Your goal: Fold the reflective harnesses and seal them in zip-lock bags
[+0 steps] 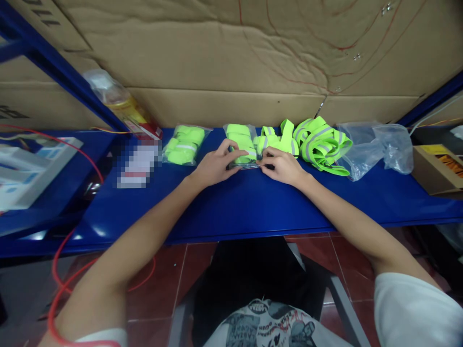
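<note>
A clear bag with a folded neon-yellow strap (240, 140) lies on the blue table (217, 207). My left hand (219, 164) is at the bag's left and lower side, its fingers curved over the near edge. At the bag's lower right corner, my right hand (280, 165) pinches the plastic edge. Another bagged neon strap (185, 144) lies to the left. Just beyond my right hand are loose folded neon straps (287, 137) with grey stripes, and a larger looped pile (321, 144) sits to their right.
Clear plastic bags (376, 147) and an open cardboard box (439, 168) are at the right. A bottle (121, 101) stands at the back left, near a blurred paper (137, 166). A red hose (54, 299) hangs at the left. Cardboard (202, 58) backs the table.
</note>
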`<state>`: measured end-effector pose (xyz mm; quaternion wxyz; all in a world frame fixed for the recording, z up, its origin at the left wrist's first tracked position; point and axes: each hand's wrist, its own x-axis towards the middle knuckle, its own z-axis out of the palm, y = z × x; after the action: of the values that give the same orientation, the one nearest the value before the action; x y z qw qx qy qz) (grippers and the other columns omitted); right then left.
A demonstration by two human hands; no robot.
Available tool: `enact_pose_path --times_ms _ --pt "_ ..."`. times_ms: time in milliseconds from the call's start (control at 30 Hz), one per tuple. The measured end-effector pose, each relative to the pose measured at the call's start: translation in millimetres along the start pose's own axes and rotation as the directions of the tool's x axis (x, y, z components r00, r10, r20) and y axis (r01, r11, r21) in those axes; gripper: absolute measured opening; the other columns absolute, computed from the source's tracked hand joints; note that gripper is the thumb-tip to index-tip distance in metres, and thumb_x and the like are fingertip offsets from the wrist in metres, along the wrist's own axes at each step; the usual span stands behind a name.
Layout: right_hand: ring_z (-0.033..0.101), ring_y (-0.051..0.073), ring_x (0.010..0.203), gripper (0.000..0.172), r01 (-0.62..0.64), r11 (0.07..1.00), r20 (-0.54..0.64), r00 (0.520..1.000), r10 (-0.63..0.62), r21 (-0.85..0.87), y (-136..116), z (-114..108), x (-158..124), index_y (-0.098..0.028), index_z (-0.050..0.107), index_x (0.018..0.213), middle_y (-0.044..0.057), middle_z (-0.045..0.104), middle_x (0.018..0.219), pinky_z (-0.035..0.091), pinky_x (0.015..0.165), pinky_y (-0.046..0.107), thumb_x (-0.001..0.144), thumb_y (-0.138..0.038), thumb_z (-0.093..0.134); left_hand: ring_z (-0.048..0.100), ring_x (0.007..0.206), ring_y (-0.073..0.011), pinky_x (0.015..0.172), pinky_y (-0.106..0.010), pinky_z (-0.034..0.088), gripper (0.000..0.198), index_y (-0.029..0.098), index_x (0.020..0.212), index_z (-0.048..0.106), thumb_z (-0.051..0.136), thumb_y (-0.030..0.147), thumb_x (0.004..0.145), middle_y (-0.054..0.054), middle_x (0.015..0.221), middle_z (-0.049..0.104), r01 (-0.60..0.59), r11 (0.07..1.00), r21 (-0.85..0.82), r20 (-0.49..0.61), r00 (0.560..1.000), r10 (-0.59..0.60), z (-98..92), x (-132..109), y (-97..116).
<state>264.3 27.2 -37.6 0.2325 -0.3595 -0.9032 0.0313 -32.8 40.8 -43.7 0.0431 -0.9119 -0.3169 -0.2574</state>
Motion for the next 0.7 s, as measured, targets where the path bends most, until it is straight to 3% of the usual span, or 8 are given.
enact_pose_path --times_ms 67,167,267,367,433,567,700 --pt "0.065 0.021 0.094 0.026 0.002 1.000 0.010 1.000 -0.001 -0.031 -1 -1 0 -0.020 0.082 0.100 0.008 0.069 0.106 0.045 0.071 0.033 0.104 -0.027 0.058 0.067 0.079 -0.0132 0.064 -0.027 0.051 0.023 0.025 0.119 0.082 0.067 0.033 0.104 -0.010 0.126 0.064 -0.035 0.999 0.024 0.003 0.999 0.035 -1.5 0 0" --pt "0.065 0.023 0.095 0.027 0.026 0.996 0.010 1.000 -0.025 -0.089 -3 0 1 -0.019 0.083 0.100 0.010 0.069 0.105 0.046 0.072 0.034 0.104 -0.028 0.057 0.068 0.077 -0.0123 0.069 -0.028 0.053 0.024 0.025 0.105 0.086 0.066 0.037 0.105 -0.007 0.119 0.067 -0.061 0.998 0.000 0.043 0.997 0.061 -6.3 0 0" --pt "0.066 0.023 0.096 0.032 0.061 0.988 0.031 0.998 -0.058 -0.141 -2 0 1 -0.017 0.082 0.100 0.011 0.069 0.105 0.047 0.071 0.035 0.106 -0.028 0.053 0.068 0.083 -0.0145 0.073 -0.029 0.055 0.025 0.028 0.114 0.087 0.070 0.038 0.100 -0.007 0.120 0.066 0.004 0.998 -0.059 0.122 0.992 0.003 -17.4 0 0" --pt "0.068 0.024 0.098 0.034 0.085 0.986 0.050 0.996 -0.079 -0.144 1 0 0 -0.017 0.082 0.108 0.012 0.070 0.111 0.050 0.073 0.035 0.107 -0.029 0.051 0.068 0.088 -0.0166 0.074 -0.029 0.056 0.040 0.031 0.128 0.083 0.076 0.029 0.089 -0.006 0.120 0.064 0.051 0.996 -0.069 0.194 0.980 -0.036 -26.4 -3 0" --pt "0.069 0.024 0.098 0.035 0.075 0.989 0.041 0.997 -0.070 -0.129 2 -1 -2 -0.017 0.081 0.116 0.012 0.071 0.114 0.053 0.076 0.035 0.108 -0.030 0.050 0.068 0.087 -0.0162 0.072 -0.028 0.056 0.046 0.032 0.133 0.080 0.074 0.024 0.089 -0.006 0.118 0.064 0.049 0.998 -0.046 0.156 0.987 -0.041 -26.2 -5 -2" --pt "0.070 0.029 0.115 0.032 0.034 0.993 -0.009 0.999 -0.035 -0.113 0 0 -2 -0.018 0.078 0.124 0.015 0.070 0.126 0.061 0.083 0.038 0.104 -0.033 0.058 0.071 0.091 -0.0161 0.076 -0.027 0.058 0.030 0.028 0.127 0.081 0.063 0.025 0.103 -0.008 0.117 0.068 -0.039 0.998 -0.056 -0.012 0.999 0.038 -13.6 -5 -9" --pt "0.061 0.039 0.140 0.063 -0.032 0.995 -0.068 0.997 0.026 -0.095 -5 4 1 -0.018 0.063 0.150 0.020 0.059 0.156 0.067 0.092 0.047 0.096 -0.047 0.076 0.073 0.092 -0.0147 0.080 -0.027 0.060 0.029 0.030 0.131 0.078 0.058 0.028 0.110 -0.008 0.117 0.072 -0.081 0.992 -0.101 -0.152 0.986 0.065 -5.5 -4 -8"
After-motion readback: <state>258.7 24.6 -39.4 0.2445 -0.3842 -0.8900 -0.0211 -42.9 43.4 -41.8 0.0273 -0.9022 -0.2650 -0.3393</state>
